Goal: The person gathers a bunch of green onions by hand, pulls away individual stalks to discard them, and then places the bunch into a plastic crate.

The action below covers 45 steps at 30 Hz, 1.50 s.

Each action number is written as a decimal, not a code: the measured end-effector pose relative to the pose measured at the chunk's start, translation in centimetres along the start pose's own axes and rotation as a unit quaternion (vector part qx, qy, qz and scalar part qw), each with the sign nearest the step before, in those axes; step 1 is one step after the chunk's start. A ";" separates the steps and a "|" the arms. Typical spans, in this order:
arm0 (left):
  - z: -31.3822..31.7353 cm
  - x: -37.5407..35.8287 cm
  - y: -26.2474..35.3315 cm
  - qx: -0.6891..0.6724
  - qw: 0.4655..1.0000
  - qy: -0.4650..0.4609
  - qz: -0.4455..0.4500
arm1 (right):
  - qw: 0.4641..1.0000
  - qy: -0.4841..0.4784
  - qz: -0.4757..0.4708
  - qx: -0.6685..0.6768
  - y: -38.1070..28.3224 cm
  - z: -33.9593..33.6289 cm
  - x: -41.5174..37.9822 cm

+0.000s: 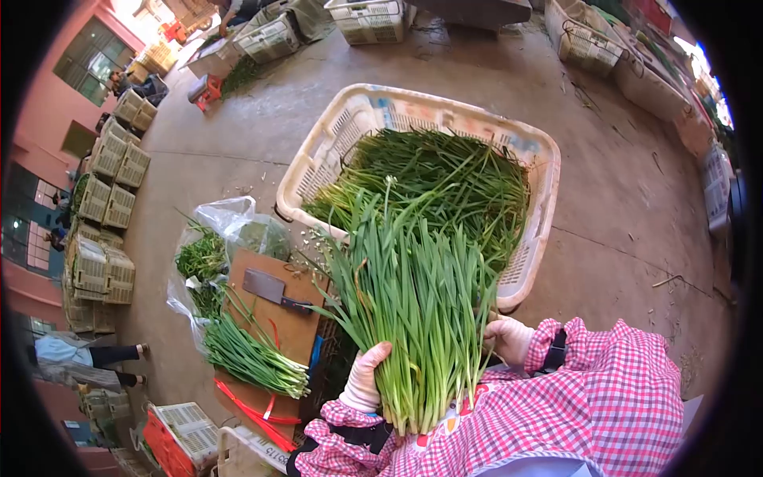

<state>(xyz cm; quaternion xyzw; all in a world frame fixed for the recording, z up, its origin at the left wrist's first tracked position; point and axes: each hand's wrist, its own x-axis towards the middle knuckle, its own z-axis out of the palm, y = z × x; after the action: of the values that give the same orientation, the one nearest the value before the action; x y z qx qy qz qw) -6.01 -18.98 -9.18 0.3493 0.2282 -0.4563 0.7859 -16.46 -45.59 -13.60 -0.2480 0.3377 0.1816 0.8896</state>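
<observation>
A wide bunch of garlic chives (417, 310) is held up in front of my body, pale stalks towards me and green leaves pointing away. My left hand (367, 378), in a light glove, grips it on the left near the stalks. On the right edge, my right hand (509, 338) is closed on the leaves, its fingertips partly hidden. Just beyond, a white plastic crate (544, 222) holds a heap of loose chives (445, 167). A wooden board (262, 314) to my left carries a cleaver (274, 290), a smaller chive bundle (254, 354) and red strips (258, 413).
A clear plastic bag (230, 215) with greens lies behind the board. A red-and-white crate (183, 437) stands at lower left. Stacked crates (103, 266) line the left wall, and a person (67, 354) stands near them. More crates (366, 20) are at the back.
</observation>
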 end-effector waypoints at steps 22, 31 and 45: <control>4.5 -3.7 2.5 0.325 0.902 -0.128 0.253 | 0.933 -0.294 -0.113 -0.176 -4.9 17.3 -2.0; 1.8 -9.1 7.1 0.409 0.719 0.139 0.544 | 0.829 -0.404 -0.170 -0.347 -0.7 26.9 3.2; -6.5 -14.2 2.9 0.283 0.677 0.326 0.596 | 0.748 -0.504 0.008 -0.432 10.3 29.0 7.9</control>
<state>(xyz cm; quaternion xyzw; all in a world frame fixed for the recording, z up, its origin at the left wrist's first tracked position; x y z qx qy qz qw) -10.51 -5.15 -2.78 0.7439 0.0732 0.2082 0.6308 -1.14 -19.66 -3.51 -0.4752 -0.2725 0.4139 0.7271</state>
